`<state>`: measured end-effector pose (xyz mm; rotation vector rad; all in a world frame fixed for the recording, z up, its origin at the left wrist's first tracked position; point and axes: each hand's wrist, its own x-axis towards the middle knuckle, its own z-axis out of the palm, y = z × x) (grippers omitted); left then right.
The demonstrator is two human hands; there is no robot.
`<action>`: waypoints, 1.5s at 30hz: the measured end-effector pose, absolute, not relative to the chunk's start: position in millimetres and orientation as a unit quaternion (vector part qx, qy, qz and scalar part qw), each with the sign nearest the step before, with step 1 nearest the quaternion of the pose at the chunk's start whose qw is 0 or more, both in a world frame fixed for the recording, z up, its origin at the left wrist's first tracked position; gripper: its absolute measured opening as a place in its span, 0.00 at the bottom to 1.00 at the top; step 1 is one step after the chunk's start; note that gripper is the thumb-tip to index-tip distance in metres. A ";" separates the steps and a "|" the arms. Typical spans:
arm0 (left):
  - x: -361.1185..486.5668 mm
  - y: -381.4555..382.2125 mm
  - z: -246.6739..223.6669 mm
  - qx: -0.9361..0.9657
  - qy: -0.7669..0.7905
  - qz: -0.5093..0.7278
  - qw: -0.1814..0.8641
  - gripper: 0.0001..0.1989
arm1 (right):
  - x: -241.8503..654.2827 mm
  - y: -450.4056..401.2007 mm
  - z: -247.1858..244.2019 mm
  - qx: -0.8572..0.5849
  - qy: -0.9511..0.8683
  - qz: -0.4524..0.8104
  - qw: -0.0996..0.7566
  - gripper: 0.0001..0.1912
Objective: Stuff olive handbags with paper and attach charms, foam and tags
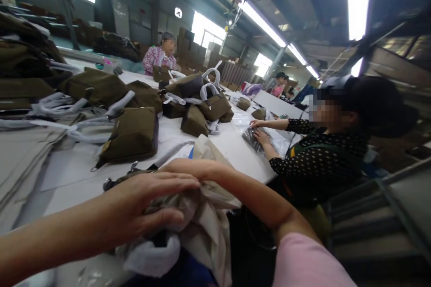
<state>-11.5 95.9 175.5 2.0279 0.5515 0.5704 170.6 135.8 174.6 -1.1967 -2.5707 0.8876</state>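
My left hand (158, 199) rests on a crumpled bag with beige cloth (205, 215), its fingers stretched out and its thumb apart. My right hand (180, 168) reaches across behind the left one, at the top of the same bag. Its fingers are hidden behind my left hand and the cloth. A white-wrapped strap (153, 255) loops out at the bag's lower side. Metal hardware (107, 184) shows at its far left end. Just beyond lies an olive-green bag (133, 136) on the white table (235, 152).
More olive bags (188, 85) with white-wrapped handles are heaped across the table. At the right a co-worker in a dotted top (323, 157) handles a clear plastic-wrapped item (256, 141). Another person (158, 60) stands at the far side. A metal rack (380, 215) is at lower right.
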 end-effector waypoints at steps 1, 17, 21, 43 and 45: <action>-1.7 96.1 184.0 0.828 0.209 0.229 0.468 0.24 | 192.6 122.5 183.8 -0.390 -0.866 0.298 0.093 0.14; 90.1 92.2 138.3 0.981 0.082 -0.060 0.165 0.75 | 273.8 -59.1 38.5 -0.521 -0.327 0.537 0.577 0.43; 91.7 99.5 113.4 0.978 0.116 0.000 0.172 0.74 | 232.2 -26.3 64.5 -0.362 -0.292 0.548 0.695 0.40; -24.8 135.3 124.6 0.791 0.375 0.213 0.434 0.41 | 211.6 14.4 61.8 -0.515 -0.855 0.017 0.056 0.22; -26.7 136.3 133.8 0.843 0.335 0.162 0.389 0.38 | 213.9 17.2 64.7 -0.508 -0.858 -0.016 0.077 0.13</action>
